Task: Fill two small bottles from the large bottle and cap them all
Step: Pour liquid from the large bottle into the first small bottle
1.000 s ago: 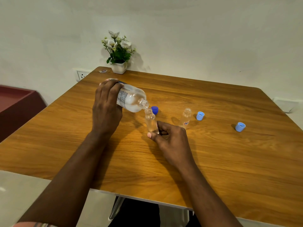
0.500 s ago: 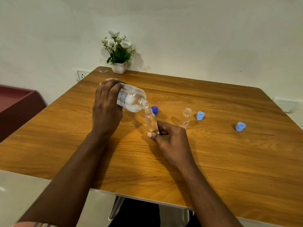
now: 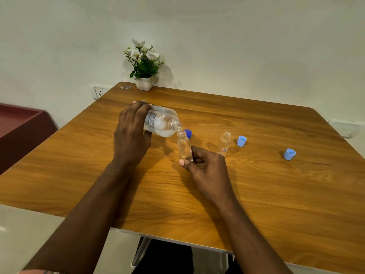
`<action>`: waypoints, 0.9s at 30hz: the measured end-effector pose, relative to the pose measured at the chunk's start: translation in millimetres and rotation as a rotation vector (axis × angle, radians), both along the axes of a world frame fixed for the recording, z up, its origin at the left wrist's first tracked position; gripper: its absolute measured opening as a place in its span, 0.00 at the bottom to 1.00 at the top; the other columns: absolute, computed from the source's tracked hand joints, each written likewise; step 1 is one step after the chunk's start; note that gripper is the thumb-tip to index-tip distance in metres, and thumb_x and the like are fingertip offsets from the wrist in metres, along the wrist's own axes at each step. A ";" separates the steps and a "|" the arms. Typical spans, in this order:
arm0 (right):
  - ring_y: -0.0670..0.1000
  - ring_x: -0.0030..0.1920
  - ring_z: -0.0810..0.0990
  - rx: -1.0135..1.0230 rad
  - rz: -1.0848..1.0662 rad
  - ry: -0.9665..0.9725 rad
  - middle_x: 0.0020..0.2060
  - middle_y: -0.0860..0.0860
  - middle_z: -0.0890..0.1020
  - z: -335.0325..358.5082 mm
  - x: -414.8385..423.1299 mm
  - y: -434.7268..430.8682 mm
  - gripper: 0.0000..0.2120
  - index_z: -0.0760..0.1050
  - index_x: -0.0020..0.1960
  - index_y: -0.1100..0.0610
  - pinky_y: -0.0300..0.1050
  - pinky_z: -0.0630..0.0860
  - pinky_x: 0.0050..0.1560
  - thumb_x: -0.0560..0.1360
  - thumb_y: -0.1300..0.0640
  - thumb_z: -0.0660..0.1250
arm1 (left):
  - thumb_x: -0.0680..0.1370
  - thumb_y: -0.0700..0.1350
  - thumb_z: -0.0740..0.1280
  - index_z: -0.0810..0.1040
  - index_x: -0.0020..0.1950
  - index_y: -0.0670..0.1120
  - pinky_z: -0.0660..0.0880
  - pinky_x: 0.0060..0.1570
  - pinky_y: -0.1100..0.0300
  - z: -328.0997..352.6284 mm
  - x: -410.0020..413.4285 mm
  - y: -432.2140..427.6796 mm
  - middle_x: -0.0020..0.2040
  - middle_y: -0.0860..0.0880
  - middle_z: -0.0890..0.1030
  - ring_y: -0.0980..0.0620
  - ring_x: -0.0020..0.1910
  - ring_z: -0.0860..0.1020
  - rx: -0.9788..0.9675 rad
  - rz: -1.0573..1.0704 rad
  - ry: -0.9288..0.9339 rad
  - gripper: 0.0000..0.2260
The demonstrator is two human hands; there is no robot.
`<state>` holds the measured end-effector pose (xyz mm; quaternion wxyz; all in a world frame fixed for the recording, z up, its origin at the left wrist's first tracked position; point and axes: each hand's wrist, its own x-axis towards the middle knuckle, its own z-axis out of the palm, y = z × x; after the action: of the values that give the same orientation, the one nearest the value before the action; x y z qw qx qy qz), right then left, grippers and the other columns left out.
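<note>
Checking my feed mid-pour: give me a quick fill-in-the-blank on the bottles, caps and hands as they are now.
The left hand tilts the large bottle over the small bottle pinched by the right hand; the cap just behind that small bottle is dark ____.
The light blue caps lying on the table number ____.
The second small bottle stands upright with ____ cap on it.
Missing: blue; two; no.

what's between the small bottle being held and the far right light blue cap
The second small bottle, then another light blue cap beside it, both standing on the table; the head view shows this.
</note>
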<state>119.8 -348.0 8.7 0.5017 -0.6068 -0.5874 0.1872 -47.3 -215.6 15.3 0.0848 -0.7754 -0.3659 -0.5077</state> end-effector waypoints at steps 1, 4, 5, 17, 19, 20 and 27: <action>0.49 0.40 0.83 0.002 -0.004 0.002 0.40 0.48 0.86 -0.1 0.4 0.0 0.11 0.82 0.49 0.54 0.55 0.78 0.45 0.70 0.50 0.70 | 0.69 0.33 0.74 0.71 0.65 0.42 0.73 0.59 0.48 -0.6 0.1 -0.3 0.64 0.42 0.75 0.42 0.65 0.71 -0.015 0.005 0.009 0.27; 0.43 0.42 0.82 0.013 -0.013 0.020 0.41 0.43 0.86 0.6 0.4 -0.3 0.09 0.82 0.50 0.49 0.48 0.79 0.46 0.71 0.51 0.71 | 0.68 0.36 0.75 0.70 0.66 0.43 0.75 0.56 0.49 -1.7 -0.1 -0.7 0.65 0.44 0.75 0.43 0.64 0.71 -0.058 0.013 0.037 0.29; 0.41 0.42 0.82 0.021 -0.016 0.025 0.42 0.41 0.85 0.8 0.1 -0.5 0.10 0.82 0.51 0.48 0.45 0.79 0.46 0.71 0.51 0.71 | 0.67 0.37 0.76 0.70 0.67 0.44 0.76 0.54 0.49 -2.0 0.2 -1.0 0.65 0.44 0.75 0.44 0.63 0.72 -0.070 0.014 0.045 0.30; 0.40 0.45 0.82 0.003 -0.096 0.003 0.46 0.43 0.86 0.2 0.5 1.4 0.16 0.80 0.57 0.48 0.50 0.81 0.49 0.70 0.47 0.72 | 0.66 0.49 0.78 0.68 0.67 0.48 0.73 0.49 0.55 -9.4 5.7 -2.2 0.61 0.49 0.77 0.49 0.58 0.75 -0.274 -0.012 -0.045 0.33; 0.40 0.46 0.82 -0.012 -0.113 -0.006 0.48 0.43 0.85 -0.5 0.9 2.2 0.16 0.80 0.58 0.48 0.51 0.81 0.49 0.70 0.49 0.73 | 0.66 0.51 0.78 0.67 0.68 0.49 0.74 0.50 0.55 -9.9 5.1 -0.8 0.62 0.49 0.77 0.49 0.58 0.75 -0.322 -0.019 -0.063 0.34; 0.41 0.47 0.82 -0.019 -0.118 -0.005 0.49 0.44 0.85 -0.7 1.1 2.6 0.17 0.80 0.58 0.48 0.51 0.81 0.49 0.70 0.50 0.74 | 0.66 0.52 0.78 0.67 0.68 0.49 0.74 0.50 0.54 -10.0 4.6 -0.1 0.62 0.50 0.76 0.50 0.59 0.75 -0.347 -0.022 -0.073 0.35; 0.42 0.46 0.82 -0.051 -0.143 -0.025 0.51 0.44 0.85 -2.9 2.1 3.9 0.16 0.79 0.58 0.48 0.49 0.81 0.47 0.71 0.51 0.74 | 0.65 0.53 0.79 0.64 0.69 0.51 0.72 0.50 0.57 -10.2 3.9 2.0 0.63 0.51 0.76 0.51 0.59 0.75 -0.436 -0.034 -0.150 0.38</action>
<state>121.9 -344.0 5.8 0.4907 -0.6622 -0.5438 0.1579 -43.4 -213.6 5.1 -0.1205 -0.7415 -0.4592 -0.4741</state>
